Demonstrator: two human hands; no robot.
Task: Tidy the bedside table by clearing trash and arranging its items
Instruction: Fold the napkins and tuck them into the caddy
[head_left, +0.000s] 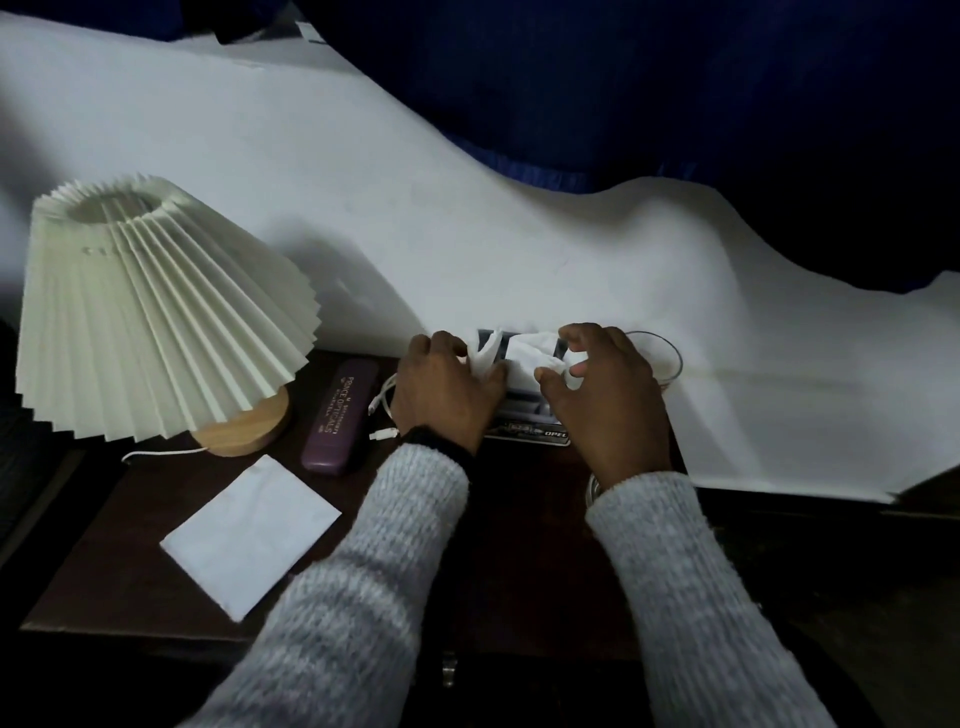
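- I have both hands at the back edge of the bedside table (519, 545), working a crumpled white tissue (524, 353) that sits on top of a grey tissue box (524, 410), or comes out of it; I cannot tell which.
- My left hand (447, 389) is closed, pinching a fold of the tissue on its left side. My right hand (608, 395) is curled over its right side with thumb and fingertips nipping the paper. The two hands are close together but not touching.
- I cannot say from this view whether I am tucking the tissue in or gathering it as trash.
- Things that look settled: the pleated lamp (156, 306) stands upright at the left rear on its wooden base, and the purple glasses case (340, 415) lies just beside that base.
- Things I judge still to be done: a flat white tissue (249, 535) lies loose on the front left of the table, well apart from the box. A white charging cable (384, 410) is bunched between the case and my left hand.
- A clear glass (660, 358) stands behind my right hand, against the white sheet (467, 234).
- My reading is that the tidying is in its early-to-middle part, with the loose paper and the cable left.
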